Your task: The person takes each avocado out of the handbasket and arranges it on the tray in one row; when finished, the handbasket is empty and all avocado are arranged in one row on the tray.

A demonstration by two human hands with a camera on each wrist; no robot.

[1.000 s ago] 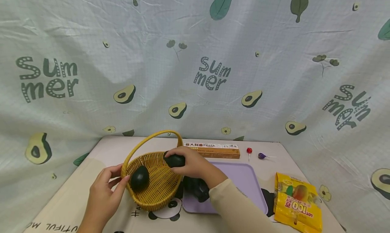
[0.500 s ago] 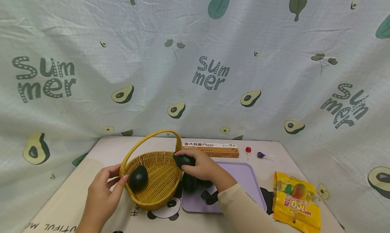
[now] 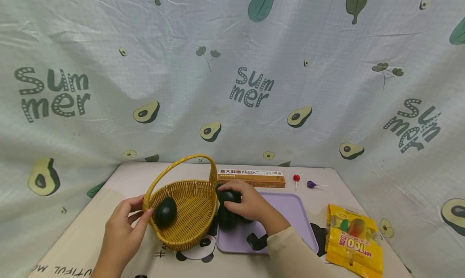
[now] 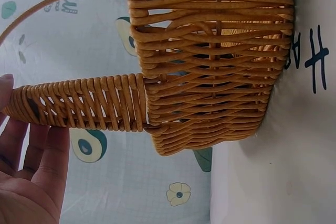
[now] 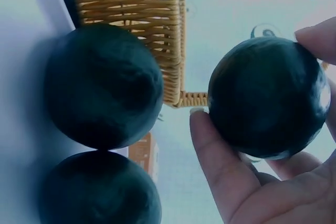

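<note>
My left hand point(image 3: 125, 229) pinches the left base of the handle of a yellow wicker basket point(image 3: 189, 239), also seen close up in the left wrist view. Inside the basket, against its left wall, lies one dark green avocado point(image 3: 165, 212). My right hand point(image 3: 250, 203) holds another avocado point(image 5: 268, 98) between thumb and fingers, just right of the basket and over the lilac tray point(image 3: 298, 221). Two more avocados, a nearer one point(image 5: 105, 85) and a second point(image 5: 100, 192), sit side by side on the tray below it, partly covered by my hand in the head view.
Behind the tray lies a pasta box point(image 3: 254, 179). A red lollipop point(image 3: 296, 178) and a purple lollipop point(image 3: 311, 184) lie to its right. A yellow candy bag point(image 3: 354, 241) is right of the tray. Beside my right wrist is a black curved piece point(image 3: 256, 241).
My right hand has moved right with its avocado, from over the basket's right side to above the tray. The left hand keeps its hold on the basket, and the avocado inside stays put.
</note>
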